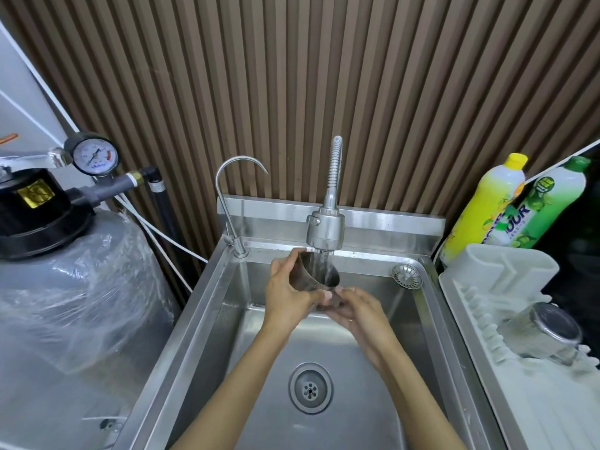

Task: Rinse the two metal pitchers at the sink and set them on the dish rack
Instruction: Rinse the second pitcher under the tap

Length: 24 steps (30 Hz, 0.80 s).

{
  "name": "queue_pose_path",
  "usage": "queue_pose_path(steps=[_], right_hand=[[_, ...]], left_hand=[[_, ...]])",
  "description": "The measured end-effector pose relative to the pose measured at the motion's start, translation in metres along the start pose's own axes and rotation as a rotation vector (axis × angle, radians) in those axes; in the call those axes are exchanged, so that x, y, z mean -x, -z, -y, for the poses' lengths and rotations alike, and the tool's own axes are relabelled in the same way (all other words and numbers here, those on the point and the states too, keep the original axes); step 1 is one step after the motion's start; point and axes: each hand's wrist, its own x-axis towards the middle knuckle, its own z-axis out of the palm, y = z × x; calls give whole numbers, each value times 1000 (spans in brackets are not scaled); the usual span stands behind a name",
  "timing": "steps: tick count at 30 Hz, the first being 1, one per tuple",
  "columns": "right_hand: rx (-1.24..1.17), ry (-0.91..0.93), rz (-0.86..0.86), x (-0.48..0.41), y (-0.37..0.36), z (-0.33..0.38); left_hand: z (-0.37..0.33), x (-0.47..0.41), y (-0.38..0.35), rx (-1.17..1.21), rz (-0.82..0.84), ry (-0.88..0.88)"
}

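Hands [321, 295] gripping pitcher [316, 276] — tilted, mouth upward-right

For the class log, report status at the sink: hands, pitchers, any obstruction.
Left hand and right hand both grip one pitcher under the running spray tap. Other pitcher lies on the dish rack. Nothing in the way.

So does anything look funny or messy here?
Nothing looks broken or spilled. One small oddity: the round metal sink strainer sits on the steel sink's back right rim, not in the open drain.
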Motion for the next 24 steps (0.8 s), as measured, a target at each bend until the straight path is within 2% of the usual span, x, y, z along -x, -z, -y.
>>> queue_pose_path(steps=[3,6,8,10,12,15,17,19,21,24], right_hand=[[141,-41,-87,2,3,2],[599,150,-308,4,5,15],[818,308,-350,9,0,21],[743,410,-308,12,-3,19],[519,397,-258,9,-2,15],[63,175,-104,5,3,8],[-110,49,-21,8,4,2],[-87,0,-27,12,5,2],[55,-7,-108,14,6,8],[441,106,-278,12,12,21]], left_hand=[[9,1,1,-136,13,89],[24,0,0,139,173,238],[29,0,-3,301,241,253],[29,2,-8,396,206,203],[24,2,-12,407,121,129],[8,2,-9,151,-14,-26],[0,7,-6,-78,-86,-110],[-2,15,-7,-238,-134,-105],[3,19,-9,-296,-126,-7],[15,17,-8,-103,4,132]])
